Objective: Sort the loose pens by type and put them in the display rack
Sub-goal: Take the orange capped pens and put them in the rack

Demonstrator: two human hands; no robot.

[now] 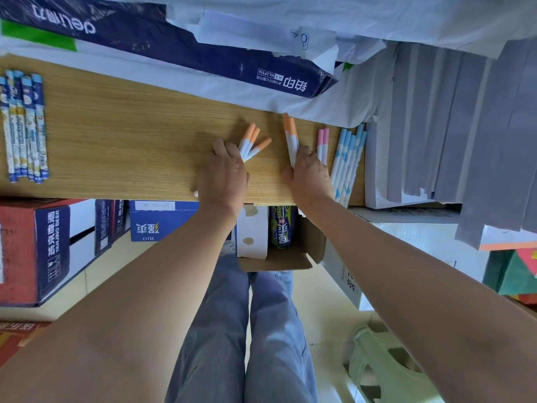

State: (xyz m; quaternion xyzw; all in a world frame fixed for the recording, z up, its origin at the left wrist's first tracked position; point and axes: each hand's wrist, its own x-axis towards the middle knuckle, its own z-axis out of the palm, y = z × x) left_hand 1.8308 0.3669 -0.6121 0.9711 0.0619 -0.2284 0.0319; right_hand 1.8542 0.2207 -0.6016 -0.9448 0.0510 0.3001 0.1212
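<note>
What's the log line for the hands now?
step: sorting | left hand: holds three orange-capped pens | right hand: holds two orange-capped pens | beside: pink-capped pens, blue-capped pens

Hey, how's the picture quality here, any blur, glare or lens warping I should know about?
Head view: soft, even light, no hard shadows on the wooden desk; the white paper at top right is washed out; the left hand and right hand look slightly smeared, like the orange-capped pens they hold; the wide-angle lens stretches both forearms toward the lower corners.
</note>
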